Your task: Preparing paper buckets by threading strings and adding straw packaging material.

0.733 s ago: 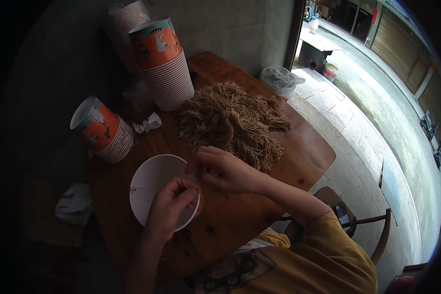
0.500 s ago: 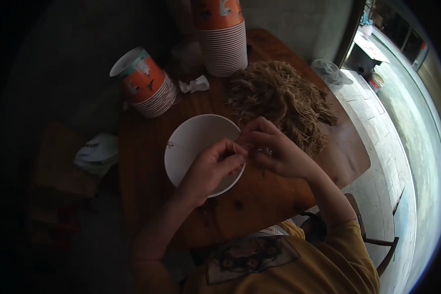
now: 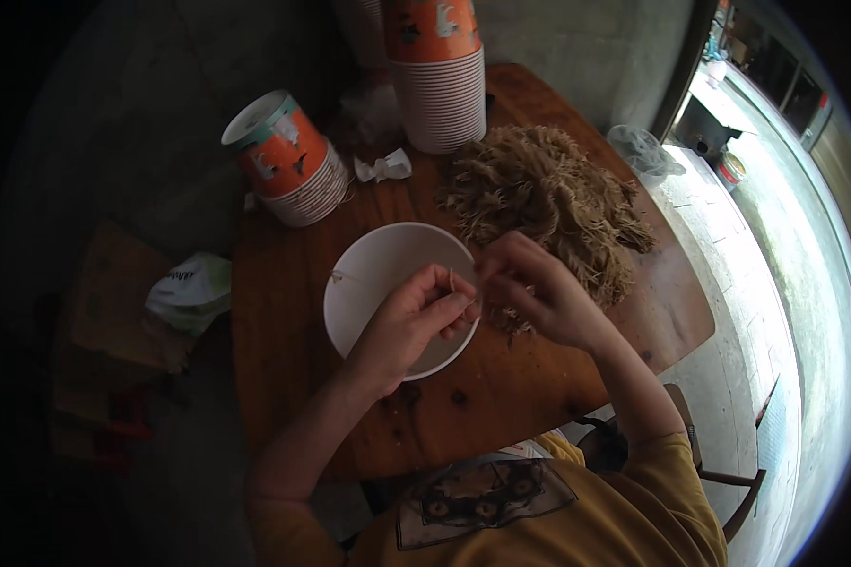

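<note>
A round white paper tub (image 3: pixel 355 274) stands on the wooden table in front of me, and a thin strand hangs inside its left rim. Over the tub's right side is my left hand (image 3: pixel 413 317), its thumb and fingers closed on a thin tan strand (image 3: pixel 451 278) whose tip pokes up. Just to the right, my right hand (image 3: pixel 534 288) has its fingers curled in, partly smeared by motion; what they hold, if anything, cannot be made out. Beyond it lies a heaped pile of tangled brown strands (image 3: pixel 553 194), close to that hand's fingers.
Nested tubs in orange and white form a tall stack (image 3: pixel 440 99) at the back and a shorter, tilted stack (image 3: pixel 298 170) at the back left. Crumpled white paper (image 3: pixel 384 166) lies between them. A clear plastic bag (image 3: pixel 643 151) sits beyond the table's right edge. The wooden table (image 3: pixel 293 387) has rounded corners.
My right hand has drawn slightly away from the left, to the right, with its fingers curled more. My left hand stays over the tub. The whole view has shifted a little.
</note>
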`<state>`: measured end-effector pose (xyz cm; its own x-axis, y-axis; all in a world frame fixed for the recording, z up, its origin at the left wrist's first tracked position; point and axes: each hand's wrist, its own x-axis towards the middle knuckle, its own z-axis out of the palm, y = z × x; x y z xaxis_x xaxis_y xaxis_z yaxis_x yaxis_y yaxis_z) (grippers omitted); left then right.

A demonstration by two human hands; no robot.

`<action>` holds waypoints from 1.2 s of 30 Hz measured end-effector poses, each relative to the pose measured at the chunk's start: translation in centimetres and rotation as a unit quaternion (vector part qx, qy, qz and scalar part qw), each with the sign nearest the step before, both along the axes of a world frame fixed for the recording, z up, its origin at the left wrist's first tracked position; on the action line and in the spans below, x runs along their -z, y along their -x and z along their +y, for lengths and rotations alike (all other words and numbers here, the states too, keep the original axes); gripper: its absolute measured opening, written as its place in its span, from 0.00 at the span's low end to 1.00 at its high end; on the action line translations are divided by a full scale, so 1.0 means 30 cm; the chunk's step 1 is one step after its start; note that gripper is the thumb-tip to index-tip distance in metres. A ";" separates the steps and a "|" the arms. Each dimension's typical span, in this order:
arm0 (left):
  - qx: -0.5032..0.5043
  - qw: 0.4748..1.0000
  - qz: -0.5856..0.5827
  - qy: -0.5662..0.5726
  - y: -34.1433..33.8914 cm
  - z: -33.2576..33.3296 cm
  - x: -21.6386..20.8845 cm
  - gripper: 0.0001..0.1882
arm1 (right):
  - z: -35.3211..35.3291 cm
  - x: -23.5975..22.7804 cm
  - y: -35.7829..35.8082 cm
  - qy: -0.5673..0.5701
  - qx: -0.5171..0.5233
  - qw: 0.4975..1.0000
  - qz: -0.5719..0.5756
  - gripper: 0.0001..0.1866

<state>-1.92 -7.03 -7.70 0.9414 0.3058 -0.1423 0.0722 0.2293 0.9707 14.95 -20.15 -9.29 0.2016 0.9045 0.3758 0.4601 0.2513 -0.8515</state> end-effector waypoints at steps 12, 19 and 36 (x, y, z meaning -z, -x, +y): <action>-0.044 0.991 -0.006 -0.126 0.003 -0.030 -0.007 0.04 | 0.010 0.017 0.027 -0.012 -0.014 1.000 -0.020 0.07; -0.035 0.998 0.031 -0.047 -0.007 -0.012 -0.013 0.04 | 0.004 0.044 0.008 -0.014 -0.015 0.998 0.060 0.06; -0.005 0.982 0.088 0.169 -0.005 0.034 0.001 0.05 | -0.066 0.077 0.184 -0.110 0.194 0.945 -0.239 0.11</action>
